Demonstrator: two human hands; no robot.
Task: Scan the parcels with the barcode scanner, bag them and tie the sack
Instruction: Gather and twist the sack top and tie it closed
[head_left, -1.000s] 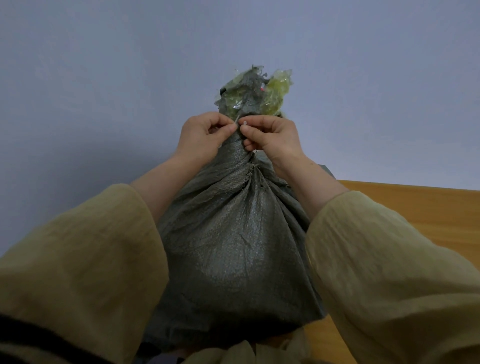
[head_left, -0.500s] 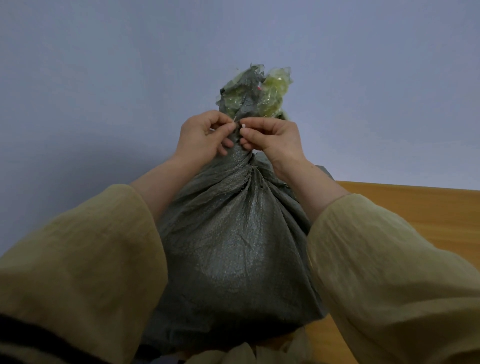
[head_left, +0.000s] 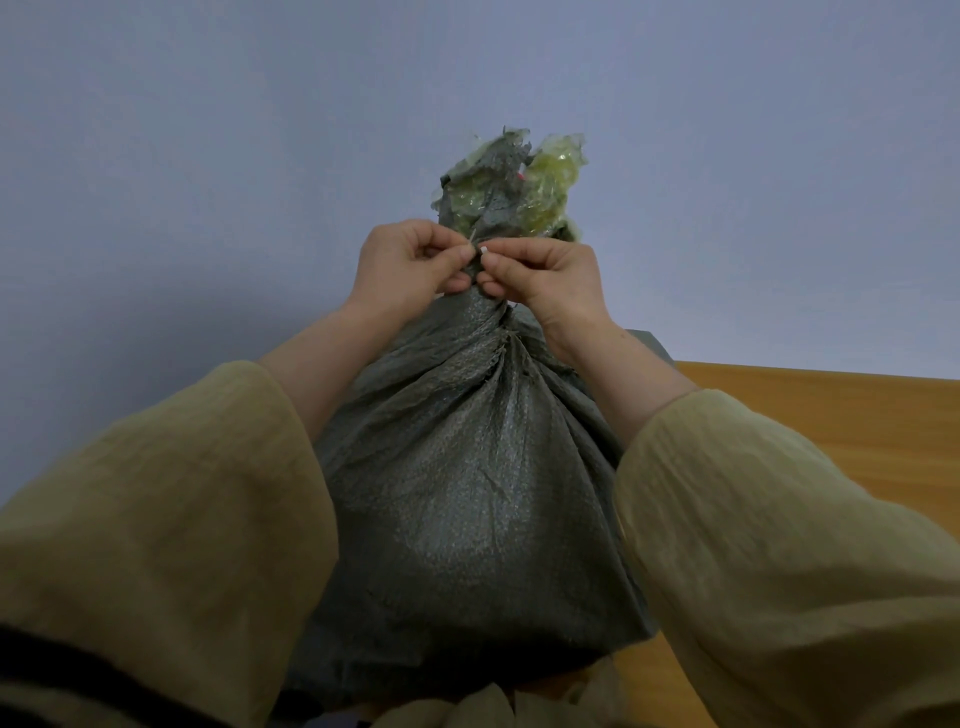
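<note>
there — both hands (head_left: 480, 267) at sack (head_left: 467, 493) neck

The changes are small. The left hand (head_left: 410, 265) has loosened its lower fingers (head_left: 457, 283). 1 s ago they were tucked under the palm; now they show beneath the thumb and touch the neck of the sack (head_left: 467, 467). The right hand (head_left: 545, 280) has dropped slightly, so its white-nailed fingertip now sits level with the left thumb tip rather than above it. The thin pale strand (head_left: 472, 236) that both hands pinch now stands up more plainly between the fingertips. The sack's ruffled top (head_left: 511, 156) sits a touch higher in the view than before.
</note>
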